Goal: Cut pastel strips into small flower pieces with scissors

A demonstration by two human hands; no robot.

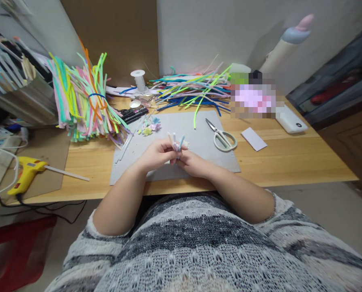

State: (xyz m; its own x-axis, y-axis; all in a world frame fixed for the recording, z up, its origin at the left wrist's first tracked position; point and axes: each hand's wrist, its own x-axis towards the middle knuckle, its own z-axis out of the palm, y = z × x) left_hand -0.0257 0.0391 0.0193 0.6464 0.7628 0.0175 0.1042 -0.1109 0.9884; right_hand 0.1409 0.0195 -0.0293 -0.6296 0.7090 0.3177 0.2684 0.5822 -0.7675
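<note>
My left hand and my right hand meet over the grey mat, near its front edge. Between their fingertips is a small cluster of bent pipe cleaners, with white, lilac and pale blue ends sticking up. The fingers of both hands are closed around it, and its lower part is hidden by them. Beyond my left hand lie small yellow, lilac and blue flower shapes. Scissors with pale handles rest on the mat's right side, their blades partly open.
At the left stands a tied bundle of pipe cleaners; a loose heap of pipe cleaners lies behind the mat. A yellow glue gun with a glue stick is far left. A white card and white power bank lie right. A spool stands behind.
</note>
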